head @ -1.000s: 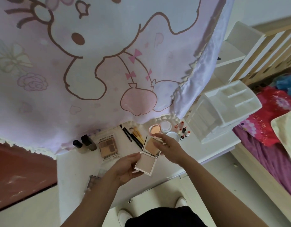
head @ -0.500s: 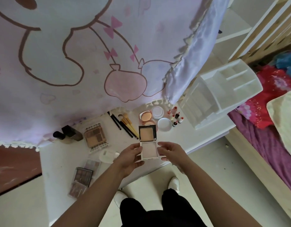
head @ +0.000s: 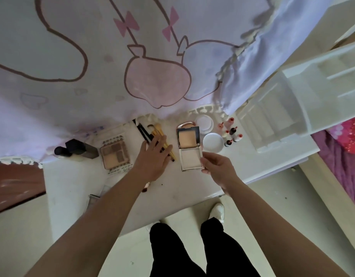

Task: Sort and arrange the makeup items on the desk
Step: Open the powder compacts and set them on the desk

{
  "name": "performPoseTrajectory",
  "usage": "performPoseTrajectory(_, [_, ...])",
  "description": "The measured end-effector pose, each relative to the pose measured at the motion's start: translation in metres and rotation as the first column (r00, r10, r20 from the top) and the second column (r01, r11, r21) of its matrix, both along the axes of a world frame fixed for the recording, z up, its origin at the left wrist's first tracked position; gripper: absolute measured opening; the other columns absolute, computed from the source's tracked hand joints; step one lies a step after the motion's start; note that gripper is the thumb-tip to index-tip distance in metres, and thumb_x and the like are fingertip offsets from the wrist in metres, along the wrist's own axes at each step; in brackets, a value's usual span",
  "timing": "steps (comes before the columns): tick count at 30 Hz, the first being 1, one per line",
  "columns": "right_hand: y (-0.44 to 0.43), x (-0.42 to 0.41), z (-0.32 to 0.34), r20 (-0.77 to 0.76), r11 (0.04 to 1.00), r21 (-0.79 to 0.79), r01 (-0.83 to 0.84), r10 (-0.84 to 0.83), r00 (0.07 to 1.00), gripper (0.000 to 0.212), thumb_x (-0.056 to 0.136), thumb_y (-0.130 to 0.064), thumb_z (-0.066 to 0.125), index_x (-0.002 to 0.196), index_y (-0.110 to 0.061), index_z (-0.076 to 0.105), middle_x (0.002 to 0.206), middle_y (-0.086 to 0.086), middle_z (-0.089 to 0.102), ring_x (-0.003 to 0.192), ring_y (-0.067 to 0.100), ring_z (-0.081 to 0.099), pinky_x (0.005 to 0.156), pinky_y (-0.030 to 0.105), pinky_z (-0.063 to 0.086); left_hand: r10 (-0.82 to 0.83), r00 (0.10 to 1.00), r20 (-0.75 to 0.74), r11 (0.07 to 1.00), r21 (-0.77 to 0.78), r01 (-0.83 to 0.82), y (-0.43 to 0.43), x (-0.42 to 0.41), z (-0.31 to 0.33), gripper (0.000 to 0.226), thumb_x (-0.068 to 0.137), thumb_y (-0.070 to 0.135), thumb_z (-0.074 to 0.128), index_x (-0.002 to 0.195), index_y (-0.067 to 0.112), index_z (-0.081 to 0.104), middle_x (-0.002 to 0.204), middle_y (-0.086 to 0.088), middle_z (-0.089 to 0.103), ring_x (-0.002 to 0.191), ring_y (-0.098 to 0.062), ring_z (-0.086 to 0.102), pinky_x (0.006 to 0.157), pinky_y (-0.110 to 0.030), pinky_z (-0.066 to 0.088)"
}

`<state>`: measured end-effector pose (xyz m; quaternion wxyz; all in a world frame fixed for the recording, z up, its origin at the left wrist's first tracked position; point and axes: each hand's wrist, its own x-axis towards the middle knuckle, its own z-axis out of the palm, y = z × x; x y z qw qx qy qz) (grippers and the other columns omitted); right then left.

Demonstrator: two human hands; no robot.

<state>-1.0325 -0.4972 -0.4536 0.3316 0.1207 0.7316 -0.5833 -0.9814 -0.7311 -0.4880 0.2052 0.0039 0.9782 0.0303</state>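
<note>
At frame centre, our right hand point(head: 216, 166) pinches the lower right corner of the open powder compact point(head: 189, 150) over the white desk point(head: 182, 188). Just left, our left hand point(head: 152, 156) reaches with straight, slightly spread fingers over the makeup brushes point(head: 157, 129).

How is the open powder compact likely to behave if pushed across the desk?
The open powder compact looks flat and rigid, so it should slide, not roll. Its hinged lid could swing, and the exposed pressed powder probably cracks if knocked.
</note>
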Motion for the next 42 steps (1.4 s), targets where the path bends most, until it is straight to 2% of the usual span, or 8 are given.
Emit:
performPoseTrajectory(6, [-0.034,-0.002,-0.008,-0.029,0.996,0.062,-0.066,0.068,0.997,0.023,0.097,-0.012,0.062,0.118,-0.018,0.069,0.093,-0.009,0.070,0.072,0.008,0.065,0.072,0.016,0.055,0.019,0.999,0.029,0.998,-0.060,-0.018,-0.022,0.020,-0.001,0.052,0.104,0.044,0.017,0.154,0.032,0.017,0.165,-0.003,0.003,0.152,-0.025,-0.001,0.120,-0.054,0.009])
performPoseTrajectory(10, [-0.050,0.000,-0.014,-0.055,0.994,0.097,-0.056,0.062,0.997,0.024,0.097,-0.017,0.063,0.120,-0.019,0.071,0.097,-0.010,0.071,0.071,0.008,0.067,0.088,0.033,0.059,0.048,0.999,-0.013,0.997,-0.053,-0.048,-0.033,0.023,0.001,0.054,0.104,0.043,0.020,0.156,0.027,0.017,0.165,-0.006,0.002,0.151,-0.027,-0.001,0.119,-0.055,0.013])
performPoseTrajectory(17, [-0.040,0.000,-0.010,-0.094,0.993,0.114,-0.024,0.035,0.995,0.021,0.097,-0.011,0.062,0.110,-0.024,0.071,0.092,-0.013,0.072,0.073,0.007,0.065,0.078,0.022,0.057,-0.148,0.989,0.003,0.989,-0.023,0.148,-0.027,-0.006,-0.009,0.053,0.105,0.041,0.016,0.156,0.028,0.013,0.164,-0.004,-0.010,0.151,-0.026,-0.012,0.120,-0.055,0.005])
performPoseTrajectory(24, [-0.055,0.000,-0.009,-0.046,0.981,0.172,-0.087,0.096,0.994,0.025,0.098,-0.014,0.061,0.120,-0.025,0.068,0.102,-0.005,0.069,0.080,0.015,0.068,0.062,0.009,0.051,-0.039,0.999,0.000,0.999,-0.009,0.039,-0.042,0.016,-0.006,0.051,0.104,0.041,0.017,0.153,0.029,0.023,0.164,-0.003,0.008,0.151,-0.025,-0.003,0.118,-0.056,0.010])
performPoseTrajectory(28, [-0.084,0.001,-0.019,-0.086,0.958,0.246,-0.150,0.175,0.981,0.027,0.095,-0.016,0.061,0.119,-0.022,0.072,0.105,0.000,0.071,0.089,0.024,0.070,0.091,0.037,0.057,-0.017,1.000,0.018,0.999,-0.045,0.018,-0.044,0.030,-0.001,0.053,0.104,0.042,0.016,0.154,0.027,0.021,0.164,-0.005,0.008,0.151,-0.026,-0.005,0.119,-0.057,0.008])
performPoseTrajectory(31, [-0.097,0.000,-0.025,-0.132,0.910,0.369,-0.187,0.251,0.959,0.026,0.095,-0.020,0.058,0.117,-0.020,0.073,0.106,0.007,0.073,0.096,0.033,0.068,0.095,0.045,0.053,0.035,0.999,0.039,0.999,-0.008,-0.034,-0.037,0.031,-0.001,0.055,0.104,0.043,0.014,0.154,0.024,0.021,0.164,-0.004,0.007,0.151,-0.025,-0.007,0.119,-0.057,0.006])
performPoseTrajectory(35, [-0.096,0.000,-0.023,-0.167,0.844,0.500,-0.195,0.315,0.934,0.029,0.096,-0.022,0.057,0.121,-0.018,0.071,0.108,0.008,0.074,0.105,0.028,0.065,0.097,0.032,0.050,0.096,0.995,0.023,0.995,0.005,-0.096,-0.028,0.031,-0.003,0.065,0.098,0.046,0.001,0.153,0.021,0.025,0.164,-0.004,0.010,0.151,-0.025,-0.001,0.119,-0.058,0.006])
performPoseTrajectory(42, [-0.081,0.006,-0.024,-0.193,0.818,0.544,-0.189,0.342,0.920,0.028,0.085,-0.019,0.067,0.113,-0.020,0.073,0.099,-0.002,0.075,0.098,0.017,0.066,0.085,0.018,0.043,0.168,0.985,0.027,0.986,0.005,-0.168,-0.010,0.034,-0.005,0.057,0.103,0.042,0.018,0.153,0.016,0.021,0.163,-0.009,0.007,0.151,-0.028,-0.003,0.119,-0.056,0.004])
